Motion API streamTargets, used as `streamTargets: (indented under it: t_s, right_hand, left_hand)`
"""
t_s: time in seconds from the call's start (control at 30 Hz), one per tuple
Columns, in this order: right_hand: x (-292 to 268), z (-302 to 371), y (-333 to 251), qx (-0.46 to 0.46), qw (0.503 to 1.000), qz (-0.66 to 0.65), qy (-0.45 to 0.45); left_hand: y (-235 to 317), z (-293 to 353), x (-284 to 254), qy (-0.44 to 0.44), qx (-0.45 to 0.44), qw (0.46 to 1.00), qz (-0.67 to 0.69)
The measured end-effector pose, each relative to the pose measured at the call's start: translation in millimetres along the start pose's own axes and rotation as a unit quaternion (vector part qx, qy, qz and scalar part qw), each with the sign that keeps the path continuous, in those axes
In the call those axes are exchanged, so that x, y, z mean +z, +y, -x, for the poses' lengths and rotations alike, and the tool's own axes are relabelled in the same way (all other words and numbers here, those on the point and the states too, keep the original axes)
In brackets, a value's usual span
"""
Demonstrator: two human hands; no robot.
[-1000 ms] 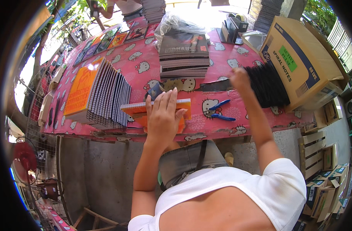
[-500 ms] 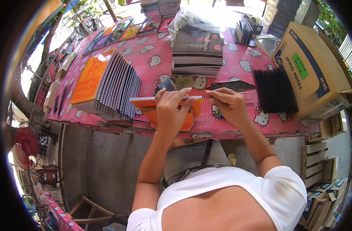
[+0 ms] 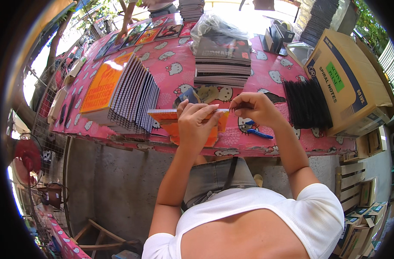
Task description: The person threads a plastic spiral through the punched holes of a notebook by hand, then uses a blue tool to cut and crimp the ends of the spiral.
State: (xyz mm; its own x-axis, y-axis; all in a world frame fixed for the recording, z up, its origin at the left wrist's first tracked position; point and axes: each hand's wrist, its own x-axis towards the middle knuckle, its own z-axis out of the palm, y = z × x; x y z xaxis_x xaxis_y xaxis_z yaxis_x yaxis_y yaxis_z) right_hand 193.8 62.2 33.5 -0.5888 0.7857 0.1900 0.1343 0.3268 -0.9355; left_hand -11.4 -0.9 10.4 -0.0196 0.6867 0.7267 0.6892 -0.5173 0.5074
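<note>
An orange-covered notebook (image 3: 162,115) stands on edge near the table's front, its bound edge facing up. My left hand (image 3: 196,123) is closed around it, fingers over the top edge. At the notebook's right end, my right hand (image 3: 255,108) makes a pinch with thumb and fingertips; what lies between them is too small to make out. Blue-handled pliers (image 3: 261,133) lie on the table below my right hand. To the left rises a stack of spiral notebooks (image 3: 134,97) with orange covers.
Black plastic coils (image 3: 309,105) lie beside a large cardboard box (image 3: 356,82) on the right. A stack of dark-covered notebooks (image 3: 221,64) stands beyond my hands. Another person's hand (image 3: 121,35) reaches over the row of notebooks at the far left.
My right hand has shifted slightly left and up toward the notebook's end, and the pliers show more below it. Another person's arm has come in at the far left.
</note>
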Motion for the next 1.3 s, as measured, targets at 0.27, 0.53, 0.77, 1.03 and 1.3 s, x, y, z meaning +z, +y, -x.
streamTargets:
  t_s: [0.27, 0.53, 0.77, 1.03, 1.3]
  right_hand:
    - [7, 1, -8, -0.005, 0.993, 0.116, 0.007]
    - [13, 5, -11, -0.034, 0.996, 0.084, 0.012]
    - [14, 8, -14, -0.098, 0.986, 0.131, -0.035]
    - [9, 5, -29, -0.069, 0.982, 0.163, -0.064]
    - [29, 8, -22, -0.110, 0.950, 0.280, 0.080]
  left_hand:
    - [0, 4, 1, 0.014, 0.006, 1.000, -0.011]
    - [-4, 30, 0, 0.069, 0.105, 0.992, -0.018]
    - [-11, 44, -1, 0.051, 0.123, 0.991, -0.032]
    - [-4, 29, -2, 0.058, 0.125, 0.990, -0.013]
    - [6, 3, -8, 0.014, -0.009, 0.999, -0.038]
